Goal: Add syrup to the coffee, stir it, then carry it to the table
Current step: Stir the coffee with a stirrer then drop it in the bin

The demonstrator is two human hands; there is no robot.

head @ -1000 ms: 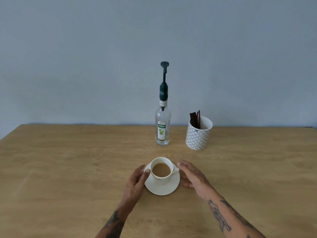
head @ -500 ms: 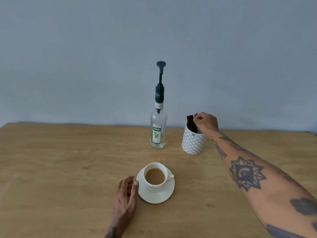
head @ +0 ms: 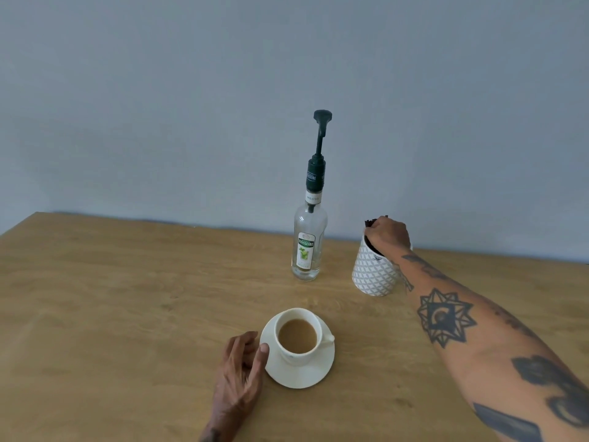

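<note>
A white cup of milky coffee [head: 298,336] stands on a white saucer [head: 299,374] near the front of the wooden table. My left hand [head: 240,374] rests flat on the table, its fingertips touching the saucer's left rim. A clear syrup bottle [head: 308,247] with a tall dark green pump stands upright behind the cup. To its right, a white patterned holder [head: 373,275] contains dark stir sticks [head: 369,224]. My right hand [head: 389,234] reaches into the holder's mouth with fingers pinched around the sticks; the holder tilts slightly left.
The wooden table [head: 127,298] stretches wide to the left and front. A plain grey-blue wall [head: 223,106] rises right behind its far edge. My tattooed right forearm [head: 471,333] crosses the right side of the table.
My right hand left the saucer and reached back to the stick holder, closing on the sticks. My left hand slid back from the cup to the saucer's rim. The view shifted slightly.
</note>
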